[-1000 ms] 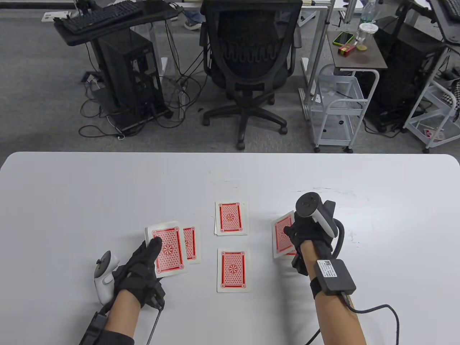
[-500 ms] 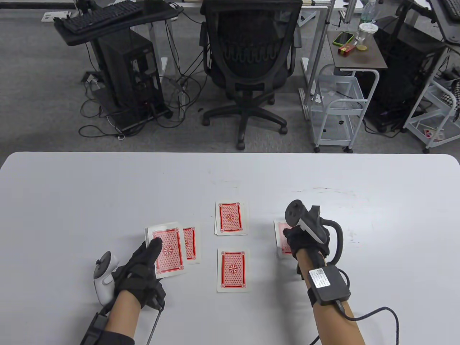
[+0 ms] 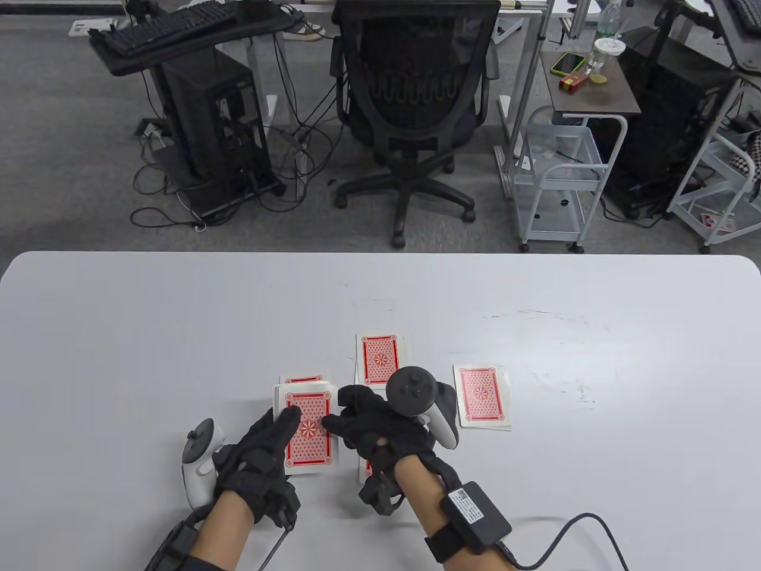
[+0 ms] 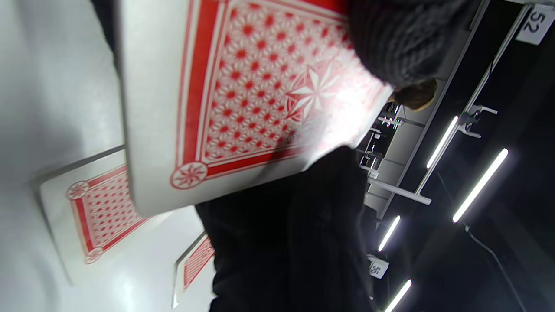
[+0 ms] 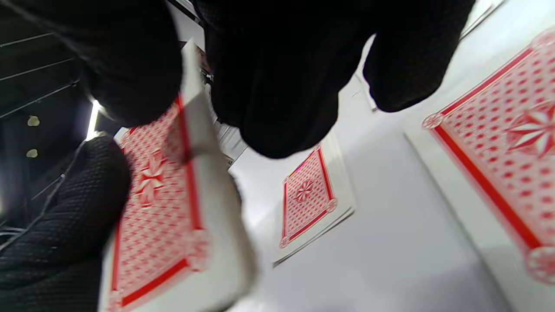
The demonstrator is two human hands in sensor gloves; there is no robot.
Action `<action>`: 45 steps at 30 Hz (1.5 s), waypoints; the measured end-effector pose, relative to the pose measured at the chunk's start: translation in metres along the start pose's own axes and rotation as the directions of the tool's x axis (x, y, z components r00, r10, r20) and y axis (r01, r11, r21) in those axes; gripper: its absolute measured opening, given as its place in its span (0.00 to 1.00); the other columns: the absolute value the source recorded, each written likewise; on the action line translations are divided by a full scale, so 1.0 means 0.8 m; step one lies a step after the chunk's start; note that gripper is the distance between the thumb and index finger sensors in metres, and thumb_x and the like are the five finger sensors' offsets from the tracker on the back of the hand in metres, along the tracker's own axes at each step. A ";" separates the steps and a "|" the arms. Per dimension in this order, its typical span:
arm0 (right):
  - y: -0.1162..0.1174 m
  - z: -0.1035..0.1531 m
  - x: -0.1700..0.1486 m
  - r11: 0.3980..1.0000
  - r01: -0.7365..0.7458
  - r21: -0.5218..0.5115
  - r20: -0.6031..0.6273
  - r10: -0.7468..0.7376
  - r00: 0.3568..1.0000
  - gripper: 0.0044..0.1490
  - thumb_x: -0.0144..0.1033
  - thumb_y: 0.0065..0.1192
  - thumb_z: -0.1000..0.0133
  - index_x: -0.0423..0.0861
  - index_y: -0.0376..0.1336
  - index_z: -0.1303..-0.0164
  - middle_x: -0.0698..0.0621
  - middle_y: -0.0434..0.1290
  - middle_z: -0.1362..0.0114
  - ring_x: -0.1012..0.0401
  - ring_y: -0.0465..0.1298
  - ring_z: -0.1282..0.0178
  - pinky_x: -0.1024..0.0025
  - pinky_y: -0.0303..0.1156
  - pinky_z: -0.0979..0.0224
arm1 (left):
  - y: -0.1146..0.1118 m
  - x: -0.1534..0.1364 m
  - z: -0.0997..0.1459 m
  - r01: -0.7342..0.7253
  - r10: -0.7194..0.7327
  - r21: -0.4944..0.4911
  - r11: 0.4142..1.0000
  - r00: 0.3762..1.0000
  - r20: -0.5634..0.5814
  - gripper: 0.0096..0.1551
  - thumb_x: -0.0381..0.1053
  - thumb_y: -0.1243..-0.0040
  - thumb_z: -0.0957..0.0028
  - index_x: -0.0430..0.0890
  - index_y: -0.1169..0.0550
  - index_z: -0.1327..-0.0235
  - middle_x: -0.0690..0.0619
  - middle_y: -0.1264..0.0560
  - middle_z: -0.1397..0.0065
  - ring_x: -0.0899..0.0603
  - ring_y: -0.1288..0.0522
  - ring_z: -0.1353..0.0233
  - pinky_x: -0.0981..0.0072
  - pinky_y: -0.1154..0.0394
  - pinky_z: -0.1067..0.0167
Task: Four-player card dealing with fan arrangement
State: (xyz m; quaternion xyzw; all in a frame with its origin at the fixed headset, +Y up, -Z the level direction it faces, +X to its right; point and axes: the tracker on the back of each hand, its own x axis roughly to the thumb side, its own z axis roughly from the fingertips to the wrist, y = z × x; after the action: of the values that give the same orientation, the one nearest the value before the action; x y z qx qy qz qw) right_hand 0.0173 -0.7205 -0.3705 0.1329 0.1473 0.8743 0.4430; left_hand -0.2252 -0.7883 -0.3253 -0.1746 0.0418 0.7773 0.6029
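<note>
Moved leftward, the gloved right hand (image 3: pixel 371 422) now pinches the red-backed card deck (image 3: pixel 308 431), which is gripped by the gloved left hand (image 3: pixel 261 455). Small red-backed piles (image 3: pixel 483 397) are spread on the white tabletop (image 3: pixel 178 321).

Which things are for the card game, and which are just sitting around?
For the game:
deck, held in the left hand
right hand, reaching to the deck
far pile
right pile

Just lying about:
office chair
keyboard
phone
</note>
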 end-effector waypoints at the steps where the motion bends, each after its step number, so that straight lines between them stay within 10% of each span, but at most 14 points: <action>1: -0.001 0.000 -0.002 0.998 -0.063 -0.013 -0.006 0.063 0.998 0.43 0.46 0.73 0.46 0.39 0.57 0.27 0.52 0.72 0.40 0.57 0.83 0.51 0.40 0.69 0.36 | -0.003 0.000 0.000 -0.017 0.017 0.004 1.000 1.000 -0.002 0.28 0.62 0.36 0.46 0.57 0.27 0.34 0.59 0.20 0.34 0.42 0.15 0.39 0.52 0.16 0.47; 16: -0.045 0.008 -0.050 0.980 0.181 0.083 -0.016 -0.180 0.984 0.42 0.34 0.69 0.42 0.32 0.53 0.24 0.49 0.74 0.40 0.55 0.85 0.54 0.43 0.71 0.37 | 0.013 0.002 0.000 -0.023 0.023 0.024 0.999 1.000 -0.008 0.29 0.62 0.38 0.46 0.56 0.28 0.33 0.58 0.21 0.33 0.42 0.15 0.38 0.51 0.16 0.47; 23: -0.058 0.011 -0.075 0.973 -0.231 0.018 -0.201 0.230 0.952 0.47 0.35 0.71 0.43 0.29 0.50 0.23 0.48 0.74 0.41 0.61 0.83 0.65 0.47 0.73 0.42 | 0.040 0.004 0.000 -0.033 0.036 0.081 0.996 0.999 -0.027 0.29 0.62 0.38 0.46 0.57 0.29 0.32 0.58 0.22 0.32 0.42 0.16 0.37 0.51 0.16 0.46; 31: -0.020 -0.004 -0.073 0.680 -0.725 0.107 -0.313 0.716 0.624 0.49 0.45 0.71 0.43 0.34 0.52 0.22 0.53 0.75 0.44 0.67 0.81 0.67 0.51 0.74 0.42 | 0.034 0.004 -0.001 -0.006 0.008 0.065 0.998 1.000 -0.027 0.29 0.62 0.38 0.46 0.56 0.28 0.32 0.58 0.21 0.32 0.42 0.15 0.38 0.51 0.16 0.46; 41: -0.026 0.007 -0.040 0.903 -0.425 -0.064 -0.090 0.419 0.903 0.40 0.52 0.60 0.38 0.39 0.58 0.25 0.48 0.74 0.39 0.59 0.83 0.58 0.45 0.71 0.39 | 0.028 0.001 -0.004 0.000 0.001 0.044 0.999 1.000 -0.023 0.29 0.62 0.38 0.46 0.57 0.28 0.33 0.58 0.21 0.32 0.42 0.15 0.38 0.51 0.16 0.46; 45: 0.004 0.003 -0.028 0.991 -0.119 0.067 0.111 0.111 0.988 0.44 0.55 0.61 0.39 0.38 0.54 0.23 0.44 0.68 0.32 0.50 0.81 0.44 0.38 0.67 0.35 | 0.012 0.000 -0.004 0.021 -0.020 0.009 1.000 1.000 -0.014 0.29 0.62 0.37 0.46 0.56 0.28 0.33 0.58 0.21 0.33 0.42 0.15 0.39 0.51 0.16 0.47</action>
State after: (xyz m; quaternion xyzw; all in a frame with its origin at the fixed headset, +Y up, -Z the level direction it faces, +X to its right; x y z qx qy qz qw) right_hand 0.0287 -0.7406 -0.3694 0.2040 0.1476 0.8839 0.3941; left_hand -0.2337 -0.7919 -0.3300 -0.1776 0.0478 0.7697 0.6114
